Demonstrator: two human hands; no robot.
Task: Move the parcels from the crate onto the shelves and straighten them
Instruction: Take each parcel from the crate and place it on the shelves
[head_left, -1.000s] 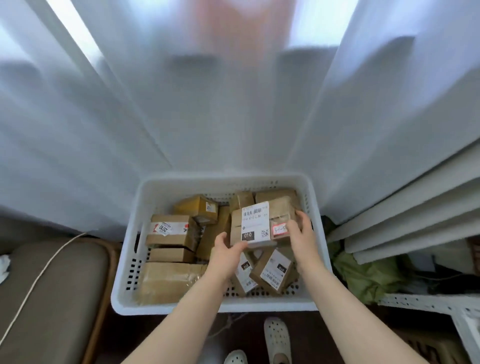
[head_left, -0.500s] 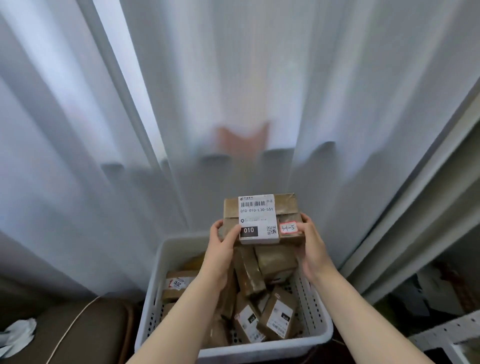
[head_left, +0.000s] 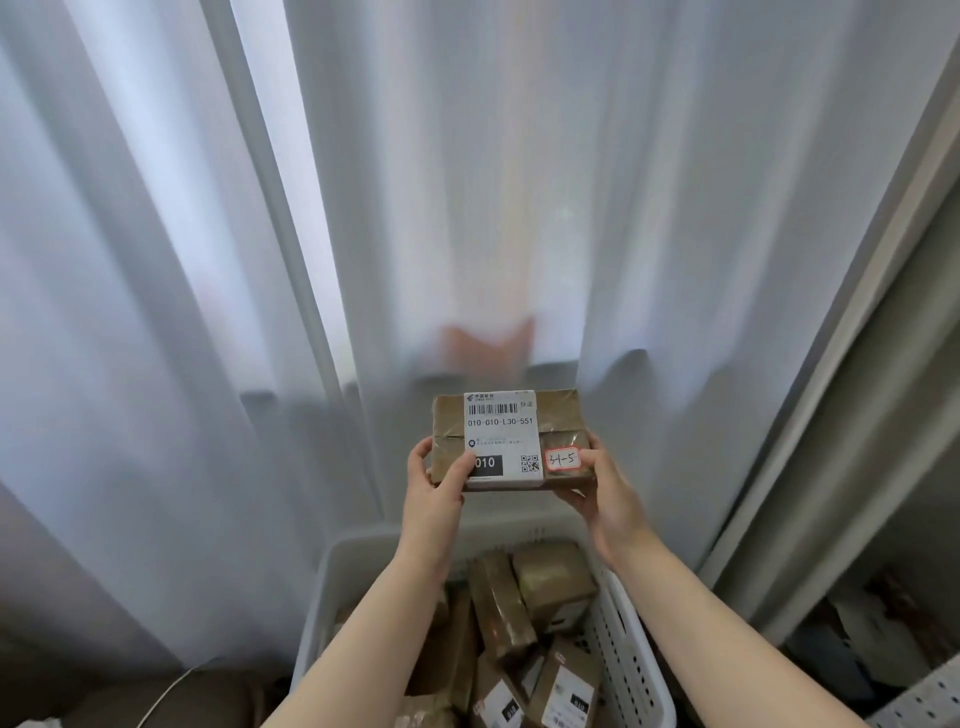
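Observation:
I hold a brown taped parcel with a white barcode label and a small red-edged "31-5" sticker, lifted well above the crate. My left hand grips its lower left corner, thumb on the label. My right hand grips its lower right corner, thumb by the sticker. Below, the white perforated crate holds several more brown parcels, some with labels facing up.
White sheer curtains hang right behind the crate. A pale upright frame stands at the right, with a dark cluttered space beyond it. A brown cushioned seat with a white cable sits at the lower left.
Both hands lifted the labelled parcel out of the crate and up in front of the curtain. My view tilted upward, so the crate now sits at the bottom edge.

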